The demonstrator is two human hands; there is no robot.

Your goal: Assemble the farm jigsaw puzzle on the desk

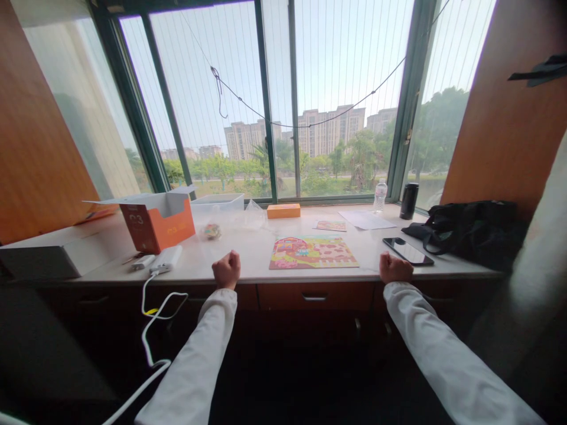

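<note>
The white desk [253,257], with brown drawers [283,296] under its near edge, reaches back to a wide window [345,71], beyond which stand trees [336,158] and pale buildings [332,133]. At the near edge the left hand [227,270] and right hand [396,268] are balled up, fingers curled together; the farm-picture board [314,254] lies flat between and slightly beyond them, apart from both, and a phone [410,251] lies just past the right hand, contact unclear.

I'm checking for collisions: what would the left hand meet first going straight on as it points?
Probably the crumpled clear plastic toward the back of the tabletop; the left hand appears aimed at it, though depth and height are hard to judge.
</note>
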